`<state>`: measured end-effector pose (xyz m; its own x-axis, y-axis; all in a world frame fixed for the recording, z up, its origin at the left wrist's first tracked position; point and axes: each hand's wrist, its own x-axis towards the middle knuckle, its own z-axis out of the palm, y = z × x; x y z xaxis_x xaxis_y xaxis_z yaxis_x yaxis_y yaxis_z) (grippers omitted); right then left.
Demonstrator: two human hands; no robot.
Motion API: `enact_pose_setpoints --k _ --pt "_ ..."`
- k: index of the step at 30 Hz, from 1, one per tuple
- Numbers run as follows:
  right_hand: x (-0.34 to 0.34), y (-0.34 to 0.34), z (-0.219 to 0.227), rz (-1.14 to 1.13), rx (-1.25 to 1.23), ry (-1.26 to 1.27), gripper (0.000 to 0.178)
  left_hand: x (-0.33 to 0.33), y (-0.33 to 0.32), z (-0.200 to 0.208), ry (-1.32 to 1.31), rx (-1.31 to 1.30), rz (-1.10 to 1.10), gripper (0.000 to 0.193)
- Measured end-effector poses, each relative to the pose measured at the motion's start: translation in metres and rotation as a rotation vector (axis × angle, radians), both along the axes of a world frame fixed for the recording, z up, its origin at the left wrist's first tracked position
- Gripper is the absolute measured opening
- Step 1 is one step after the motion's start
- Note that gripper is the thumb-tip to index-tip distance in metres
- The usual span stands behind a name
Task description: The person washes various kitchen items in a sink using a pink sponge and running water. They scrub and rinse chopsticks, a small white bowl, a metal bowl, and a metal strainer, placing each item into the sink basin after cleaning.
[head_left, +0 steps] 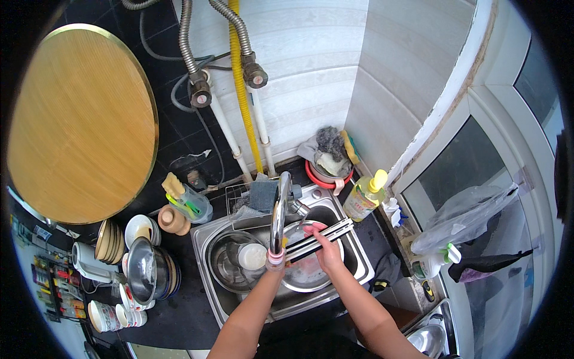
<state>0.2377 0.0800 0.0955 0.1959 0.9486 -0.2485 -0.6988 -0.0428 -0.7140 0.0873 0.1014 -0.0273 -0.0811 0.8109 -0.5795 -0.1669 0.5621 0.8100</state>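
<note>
My right hand [326,249] is closed around a bundle of chopsticks [339,229], dark with pale ends, held slantwise above the sink. Beneath them sits a round metal basin [305,288] with cloudy, sudsy water. The faucet [280,209] covers most of my left hand [275,262], which is near the lower left end of the chopsticks; its fingers are hidden. To its left, a white bowl [252,256] rests among clear and metal bowls [224,272] in the left part of the steel sink [210,300].
Yellow dish soap [363,196] and a red basin [315,176] with scrubbers stand behind the sink at right. Stacked bowls [143,270] and a wooden mortar-like piece [173,220] crowd the left counter. A large round wooden board [84,122] leans at the far left.
</note>
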Motion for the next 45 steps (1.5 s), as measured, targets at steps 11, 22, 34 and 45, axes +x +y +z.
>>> enact_pose_setpoints --k 11,22,34,45 --pt "-0.021 -0.011 -0.034 0.086 -0.205 0.056 0.016 -0.042 -0.017 0.036 -0.302 -0.094 0.121 0.038" --pt "-0.087 0.001 -0.053 0.282 -0.247 -0.025 0.013 -0.111 -0.017 0.038 -0.128 -0.055 0.288 0.037" --pt "-0.111 0.033 -0.042 0.363 -0.366 0.102 0.032 -0.164 -0.041 -0.002 -0.257 -0.349 0.363 0.032" --pt "-0.101 0.039 -0.026 0.552 -0.335 -0.147 0.04 -0.166 -0.045 0.007 -0.439 -0.281 0.347 0.031"
